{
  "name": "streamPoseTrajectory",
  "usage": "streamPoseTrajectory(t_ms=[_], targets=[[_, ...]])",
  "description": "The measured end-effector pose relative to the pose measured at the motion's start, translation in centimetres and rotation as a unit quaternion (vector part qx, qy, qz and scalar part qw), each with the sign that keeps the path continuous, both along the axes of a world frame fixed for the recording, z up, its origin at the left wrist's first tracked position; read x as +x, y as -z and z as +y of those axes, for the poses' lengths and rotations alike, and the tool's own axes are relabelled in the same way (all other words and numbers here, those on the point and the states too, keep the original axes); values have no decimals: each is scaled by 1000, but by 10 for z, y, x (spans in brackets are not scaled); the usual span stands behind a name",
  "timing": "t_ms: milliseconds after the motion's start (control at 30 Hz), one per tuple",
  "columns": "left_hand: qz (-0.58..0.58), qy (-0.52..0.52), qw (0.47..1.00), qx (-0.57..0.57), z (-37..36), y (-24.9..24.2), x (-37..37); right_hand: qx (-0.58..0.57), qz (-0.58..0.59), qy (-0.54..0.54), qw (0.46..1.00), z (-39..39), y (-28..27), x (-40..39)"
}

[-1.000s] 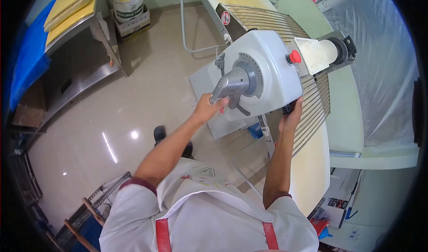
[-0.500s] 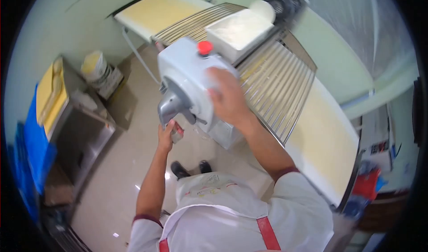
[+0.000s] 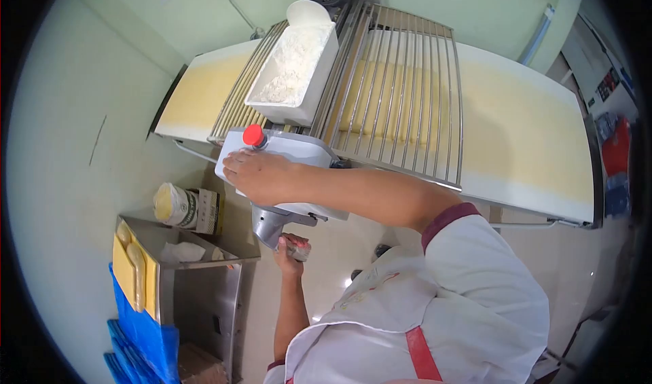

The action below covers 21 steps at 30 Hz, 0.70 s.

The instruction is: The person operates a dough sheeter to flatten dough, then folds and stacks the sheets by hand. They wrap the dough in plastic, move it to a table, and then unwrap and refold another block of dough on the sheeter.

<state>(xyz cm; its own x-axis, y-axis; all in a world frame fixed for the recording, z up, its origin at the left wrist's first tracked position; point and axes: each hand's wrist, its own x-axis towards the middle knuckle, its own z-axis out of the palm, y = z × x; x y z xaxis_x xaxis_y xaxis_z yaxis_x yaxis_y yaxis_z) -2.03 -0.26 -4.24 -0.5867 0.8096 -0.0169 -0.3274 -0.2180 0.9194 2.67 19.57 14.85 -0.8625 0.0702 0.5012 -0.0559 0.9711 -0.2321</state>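
Note:
A dough sheeter's grey-white control housing (image 3: 309,152) stands in front of me, with a red mushroom button (image 3: 254,135) on top. My right hand (image 3: 261,177) lies over the housing just below that button, fingers stretched along its left end. What is under the palm is hidden. Below the housing, my left hand (image 3: 291,253) is closed around the handle grip (image 3: 300,251) beside the grey metal lever arm (image 3: 268,224). Under the right wire guard (image 3: 414,154), a thick yellow dough slab (image 3: 390,102) rests on the belt.
A white flour bin (image 3: 288,71) with a round scoop-like disc sits atop the machine. Pale belts (image 3: 523,126) extend either side. At lower left are a steel cabinet (image 3: 204,296), a rolling pin (image 3: 136,275), blue plastic sheeting (image 3: 146,330) and a tub (image 3: 175,204).
My view has turned toward the machine. My right hand has moved from above the housing's right side to its left end near the red button. My left hand stays on the grip.

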Motion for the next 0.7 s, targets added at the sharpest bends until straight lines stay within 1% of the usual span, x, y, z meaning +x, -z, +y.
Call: streamPoseTrajectory(t_ms=[67, 167, 267, 367, 400, 500, 567, 600, 700], targets=[[-11, 2, 1000, -4, -1, 1, -1, -8, -19, 3, 1000, 3, 0, -22], [-23, -2, 1000, -3, -2, 1, -1, 44, -62, 5, 997, 8, -2, -51], [-31, -6, 1000, 1, -3, 7, -2, 51, -185, -1, 981, 12, -20, -73], [-31, -23, 999, 2, -2, 7, 1, 22, -312, 10, 950, 15, -45, -88], [-31, -32, 999, -2, -3, 10, 0, 24, -333, 39, 942, 18, -38, -106], [-13, -56, 998, -13, -3, 7, 3, -8, -391, 78, 917, 26, -39, -134], [6, -78, 997, -14, -2, -1, 9, -15, -399, 99, 911, 33, -32, -153], [17, -106, 994, -8, -2, -4, 13, -17, -402, 108, 909, 35, -30, -157], [19, -102, 994, -20, -3, 1, 12, -2, -386, 143, 911, 38, -22, -165]])
